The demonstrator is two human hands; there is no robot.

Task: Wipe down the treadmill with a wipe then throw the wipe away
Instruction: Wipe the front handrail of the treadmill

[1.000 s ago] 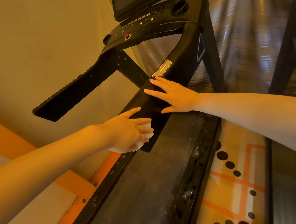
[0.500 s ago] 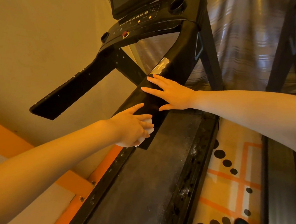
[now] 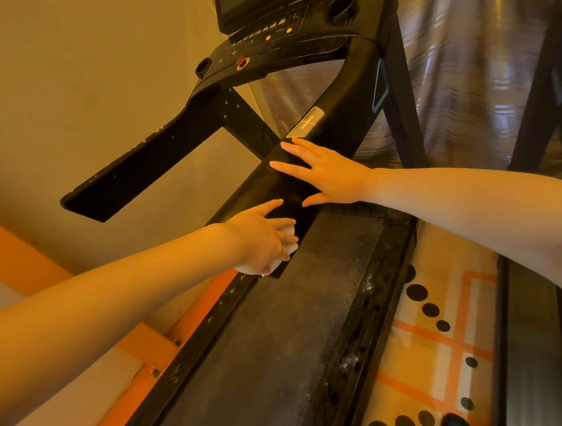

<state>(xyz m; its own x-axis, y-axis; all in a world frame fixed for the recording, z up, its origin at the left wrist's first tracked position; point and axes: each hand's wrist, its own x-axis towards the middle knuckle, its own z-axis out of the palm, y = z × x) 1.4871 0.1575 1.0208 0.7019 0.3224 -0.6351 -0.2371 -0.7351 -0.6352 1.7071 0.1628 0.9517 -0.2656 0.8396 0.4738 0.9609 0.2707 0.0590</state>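
Two hands on one item, the right-side handrail point(image 3: 291, 192) of the treadmill point(image 3: 282, 345). Left hand point(image 3: 261, 239): fingers curled round a balled white wipe point(image 3: 290, 242), pressing it against the handrail's lower end, just above the belt point(image 3: 267, 363). Right hand point(image 3: 330, 176): fingers straight and spread, palm flat on the handrail's top face, holding nothing, just up-rail from the left hand and just below a pale label point(image 3: 305, 123). Handrail: long axis rises away from the wipe, up and to the right, toward the console point(image 3: 277, 36). Judgement: the unwiped length lies up-rail of the wipe, so the stroke would follow that axis; the left hand carries the wipe, and the right hand sits in its path and would need to lift or slide ahead.
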